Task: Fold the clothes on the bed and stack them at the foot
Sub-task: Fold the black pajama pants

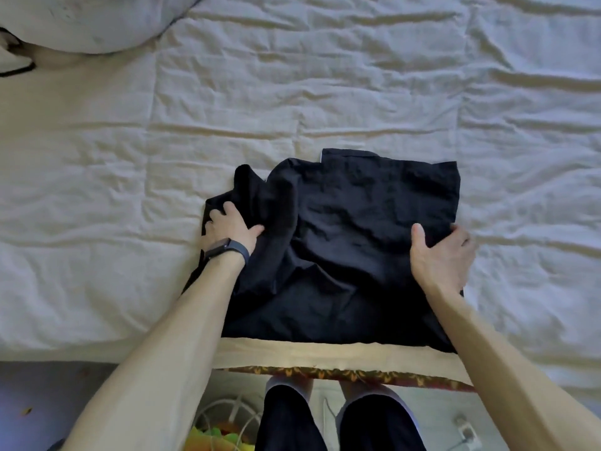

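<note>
Black shirt (pixel 357 242): soft, light, floppy, I reckon. L hand (pixel 231 226) clutches its bunched side, R hand (pixel 444 255) pinches opposite edge; I'd take seams.

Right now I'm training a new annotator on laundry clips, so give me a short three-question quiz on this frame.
1. True or false: the black garment lies fully folded, with nothing touching it.
2. Where is the dark wristband worn? A) right wrist B) left wrist C) neither wrist
3. Fill in: the right hand holds the garment's ____ edge.
Key: 1 false, since both hands grip it and the left hand holds bunched fabric; 2 B; 3 right.
</note>
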A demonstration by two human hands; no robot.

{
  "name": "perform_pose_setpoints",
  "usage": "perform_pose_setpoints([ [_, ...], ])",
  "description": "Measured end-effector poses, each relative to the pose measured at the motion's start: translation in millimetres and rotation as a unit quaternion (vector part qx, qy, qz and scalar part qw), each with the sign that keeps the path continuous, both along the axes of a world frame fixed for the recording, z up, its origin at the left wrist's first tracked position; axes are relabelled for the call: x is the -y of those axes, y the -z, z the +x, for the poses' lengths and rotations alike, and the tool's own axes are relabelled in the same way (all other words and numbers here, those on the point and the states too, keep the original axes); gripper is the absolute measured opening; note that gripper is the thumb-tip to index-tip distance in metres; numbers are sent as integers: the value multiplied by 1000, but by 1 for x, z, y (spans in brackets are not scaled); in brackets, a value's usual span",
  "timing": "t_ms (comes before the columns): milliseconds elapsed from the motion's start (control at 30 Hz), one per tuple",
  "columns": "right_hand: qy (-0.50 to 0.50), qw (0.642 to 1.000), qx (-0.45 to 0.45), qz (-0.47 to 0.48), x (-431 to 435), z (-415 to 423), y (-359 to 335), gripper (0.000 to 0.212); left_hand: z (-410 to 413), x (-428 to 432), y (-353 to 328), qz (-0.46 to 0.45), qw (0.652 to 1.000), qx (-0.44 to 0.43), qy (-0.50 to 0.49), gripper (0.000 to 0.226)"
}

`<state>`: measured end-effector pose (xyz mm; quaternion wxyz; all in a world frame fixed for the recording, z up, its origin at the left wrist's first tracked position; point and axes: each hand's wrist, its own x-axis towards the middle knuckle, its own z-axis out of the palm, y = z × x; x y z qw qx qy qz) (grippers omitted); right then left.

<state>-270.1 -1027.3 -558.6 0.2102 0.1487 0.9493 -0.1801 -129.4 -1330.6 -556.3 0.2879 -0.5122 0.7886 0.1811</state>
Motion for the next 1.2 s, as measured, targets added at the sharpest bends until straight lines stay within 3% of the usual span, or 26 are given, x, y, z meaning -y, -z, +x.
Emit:
perform_pose_setpoints([
  [100, 23, 997, 62, 33, -13, -24, 8, 56, 3, -1, 2, -17, 998, -56, -14, 26],
  [200, 27, 998, 52, 6, -24, -31, 11, 34, 19, 23, -8, -36, 968, -212, -127, 23],
  [300, 29, 999, 24, -9, -30, -29, 10, 34, 35, 67, -23, -110, 930, -276, -216, 25],
  [467, 27, 999, 12, -31, -34, -28, 11, 27, 24, 105, -22, -34, 926, -282, -251, 20],
  [667, 35, 999, 19, -33, -29, -33, 13, 47, 35, 47, -9, -44, 940, -221, -257, 67],
  [800, 7, 1000, 20, -23, -28, -31, 15, 39, 56, 28, -4, -54, 971, -182, -146, 40],
  [933, 28, 999, 11, -24, -25, -36, 16, 34, 48, 69, -6, -93, 941, -201, -255, 29],
  [1067, 84, 995, -20, -50, -17, -45, 13, 39, 33, 98, -7, -35, 946, -174, -272, 29],
  [1200, 108, 990, -44, -83, 0, -74, 15, 61, 2, 105, -8, 35, 950, -201, -235, 73],
])
